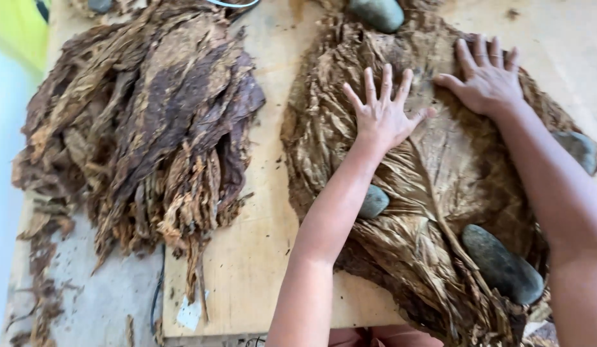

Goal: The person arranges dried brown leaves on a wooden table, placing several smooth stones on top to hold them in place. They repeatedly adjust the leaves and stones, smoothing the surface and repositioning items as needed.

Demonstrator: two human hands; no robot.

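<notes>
Both hands, left (pixel 382 115) and right (pixel 488 80), fingers spread, press flattened leaf pile (pixel 453 180) between edge stones (pixel 502 263).

Bright, even daylight falls softly, leaving only faint shadows under the forearms. The wooden board (pixel 247 270) looks pale, slightly washed out. Fine detail is smeared; edges stretch slightly.

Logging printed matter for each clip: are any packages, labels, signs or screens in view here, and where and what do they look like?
No package, sign or screen shows.
Pale scrap: a small whitish, roughly square piece, perhaps a tag or paper, at the wooden board's lower left edge, below the dark leaf pile; too small to tell whether it is a label.
</notes>
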